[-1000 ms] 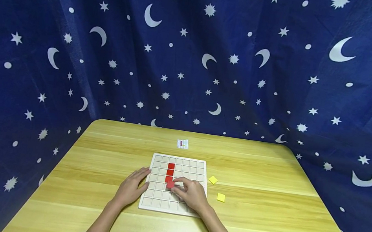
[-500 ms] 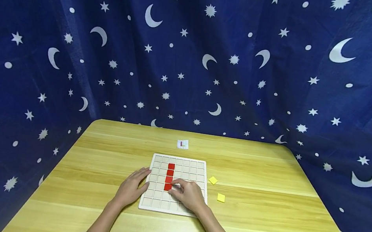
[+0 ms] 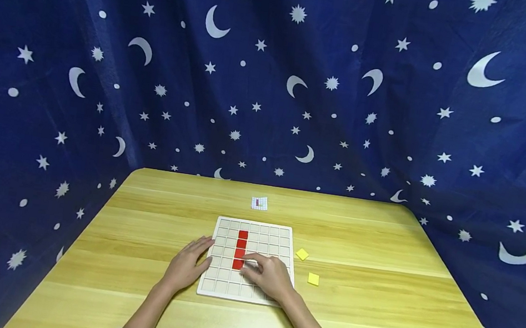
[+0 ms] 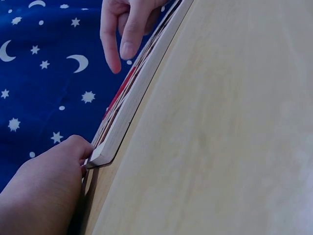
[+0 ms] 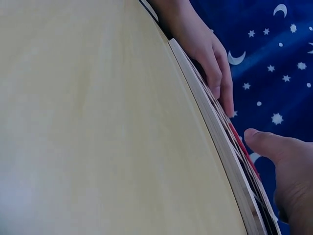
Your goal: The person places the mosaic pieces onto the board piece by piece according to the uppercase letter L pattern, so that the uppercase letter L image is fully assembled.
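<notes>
Across the wooden table (image 3: 132, 235), a white gridded board (image 3: 221, 287) lay between two bare hands, four red squares filling a straight run down its third column from the left. One second earlier, the right hand (image 3: 269, 277) pinched the lowest red square (image 3: 237, 264), tilted over its place below the other three red squares (image 3: 241, 244); now that square lay in line with them, and the hand held nothing. Its thumb and forefinger were parted at the square's right side, and the wrist views showed the fingertips just above the board. The left hand (image 3: 185, 269) rested where it had been, at the board's left edge, its fingers straight and together, its thumb spread from them, thumb and fingertips touching the rim. Beyond the far edge the small printed card (image 3: 260, 203) lay as before, and on the right the two yellow squares, one farther (image 3: 302, 254), one nearer (image 3: 313, 279), had not moved either.
</notes>
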`<state>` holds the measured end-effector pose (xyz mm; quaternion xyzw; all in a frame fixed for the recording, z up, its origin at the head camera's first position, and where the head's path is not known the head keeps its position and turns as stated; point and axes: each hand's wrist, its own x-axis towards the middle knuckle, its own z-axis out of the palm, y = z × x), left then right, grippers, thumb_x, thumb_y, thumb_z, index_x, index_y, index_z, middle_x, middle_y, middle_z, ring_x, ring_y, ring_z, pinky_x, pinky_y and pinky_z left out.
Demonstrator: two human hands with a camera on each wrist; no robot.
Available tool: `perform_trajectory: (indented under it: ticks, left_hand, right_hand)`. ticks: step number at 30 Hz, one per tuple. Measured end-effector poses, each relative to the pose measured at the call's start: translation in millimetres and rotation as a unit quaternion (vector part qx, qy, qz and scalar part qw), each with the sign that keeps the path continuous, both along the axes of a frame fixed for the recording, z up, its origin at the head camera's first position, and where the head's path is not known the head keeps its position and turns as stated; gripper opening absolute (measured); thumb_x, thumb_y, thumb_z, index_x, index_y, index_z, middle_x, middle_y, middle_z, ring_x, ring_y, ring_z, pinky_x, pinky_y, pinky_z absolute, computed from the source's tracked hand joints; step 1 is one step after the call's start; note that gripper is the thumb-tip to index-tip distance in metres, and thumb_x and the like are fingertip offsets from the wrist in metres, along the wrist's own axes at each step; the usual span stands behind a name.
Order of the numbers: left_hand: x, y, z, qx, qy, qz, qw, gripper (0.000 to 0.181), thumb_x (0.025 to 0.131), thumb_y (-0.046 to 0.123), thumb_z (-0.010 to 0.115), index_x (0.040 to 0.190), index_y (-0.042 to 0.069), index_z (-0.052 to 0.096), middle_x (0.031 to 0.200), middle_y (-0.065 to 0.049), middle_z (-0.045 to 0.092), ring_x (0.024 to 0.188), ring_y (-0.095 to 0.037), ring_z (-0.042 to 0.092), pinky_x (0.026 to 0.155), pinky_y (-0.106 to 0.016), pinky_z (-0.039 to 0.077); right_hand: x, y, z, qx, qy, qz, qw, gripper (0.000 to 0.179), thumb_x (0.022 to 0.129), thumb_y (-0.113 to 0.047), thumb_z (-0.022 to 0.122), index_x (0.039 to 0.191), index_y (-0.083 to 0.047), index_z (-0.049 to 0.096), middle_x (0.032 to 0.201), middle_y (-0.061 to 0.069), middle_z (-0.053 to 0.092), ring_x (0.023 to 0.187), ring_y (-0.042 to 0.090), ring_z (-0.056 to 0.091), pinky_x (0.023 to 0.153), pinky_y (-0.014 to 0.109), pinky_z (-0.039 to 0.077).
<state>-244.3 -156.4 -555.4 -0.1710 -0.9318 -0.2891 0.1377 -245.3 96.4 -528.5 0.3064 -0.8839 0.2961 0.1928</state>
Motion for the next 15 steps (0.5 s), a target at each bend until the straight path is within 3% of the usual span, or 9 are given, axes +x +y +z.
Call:
perform_trajectory:
  ticks: [6, 15]
  left_hand:
    - [0.6, 1.1, -0.3, 0.0, -0.006, 0.001, 1.0, 0.045, 0.091, 0.027, 0.058, 0.131, 0.009, 0.052, 0.137, -0.006, 0.047, 0.129, -0.025, 0.037, 0.11, -0.04, 0.026]
    - [-1.1, 0.3, -1.5, -0.005, -0.003, 0.007, 1.0, 0.044, 0.091, 0.027, 0.057, 0.131, 0.009, 0.052, 0.136, -0.006, 0.048, 0.129, -0.024, 0.037, 0.11, -0.039, 0.026]
  right_hand:
    - [-0.1, 26, 0.7, -0.031, 0.008, -0.019, 0.9993, 0.021, 0.076, -0.026, 0.075, 0.094, -0.015, 0.072, 0.049, -0.021, 0.024, 0.046, -0.004, 0.018, 0.041, 0.015, 0.023]
    - [-8.2, 82, -1.4, -0.055, -0.017, -0.103, 0.9931, 0.022, 0.079, -0.021, 0.074, 0.097, -0.009, 0.071, 0.046, -0.017, 0.026, 0.04, -0.005, 0.015, 0.034, 0.015, 0.019]
